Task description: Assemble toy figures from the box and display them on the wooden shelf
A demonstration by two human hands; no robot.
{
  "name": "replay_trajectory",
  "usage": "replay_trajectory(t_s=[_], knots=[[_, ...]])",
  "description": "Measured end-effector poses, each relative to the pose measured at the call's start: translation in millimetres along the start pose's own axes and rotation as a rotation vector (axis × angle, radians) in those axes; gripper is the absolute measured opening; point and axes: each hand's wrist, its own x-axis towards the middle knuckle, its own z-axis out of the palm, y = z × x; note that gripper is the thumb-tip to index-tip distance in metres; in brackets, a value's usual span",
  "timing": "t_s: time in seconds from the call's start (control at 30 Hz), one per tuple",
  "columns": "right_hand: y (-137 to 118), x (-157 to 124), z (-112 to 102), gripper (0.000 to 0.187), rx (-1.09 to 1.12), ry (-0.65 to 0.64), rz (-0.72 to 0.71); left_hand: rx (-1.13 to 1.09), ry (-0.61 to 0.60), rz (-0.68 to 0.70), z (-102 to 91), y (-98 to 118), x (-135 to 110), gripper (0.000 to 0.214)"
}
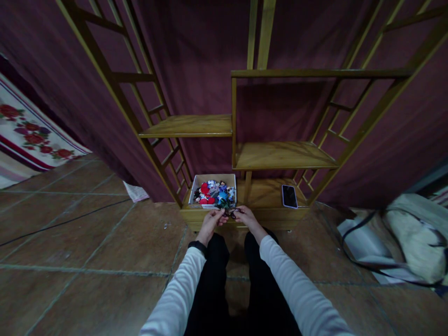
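Note:
My left hand (212, 221) and my right hand (246, 216) meet in front of the shelf's lowest board. Their fingers are pinched on a small dark, shiny item (231, 213), perhaps a hair ornament; its exact kind is too small to tell. Just behind the hands stands an open cardboard box (229, 179) on the bottom board. It is filled with many small colourful pieces (213, 191), among them red, blue, white and black ones. A dark green piece (223, 202) shows at the box's front edge, right by my fingertips.
A wooden shelf unit (285, 155) rises before me against a maroon curtain (203, 56). On its bottom board, to the right, lies a phone (289, 196). Bags (413, 233) sit on the tiled floor at the right. A black cable (66, 221) runs across the floor at the left.

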Motion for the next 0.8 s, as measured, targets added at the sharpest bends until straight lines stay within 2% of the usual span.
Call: replay_trajectory(t_s=[0.17, 0.4, 0.57, 0.8], knots=[[-3.9, -3.0, 0.1, 0.026, -0.021, -0.001, -0.011, 0.009, -0.026, 0.036, 2.1, 0.5, -2.8, 0.036], [-2.1, -3.4, 3.7, 0.032, -0.092, 0.062, -0.059, 0.031, -0.100, 0.059, 4.7, 0.6, -4.9, 0.039], [2.2, -2.1, 2.8, 0.027, -0.195, 0.077, -0.105, 0.045, -0.124, 0.043, 6.1, 2.8, -6.7, 0.042], [3.0, -1.8, 2.1, 0.031, -0.070, 0.076, -0.155, 0.042, -0.122, 0.069, 4.5, -0.7, -4.7, 0.044]])
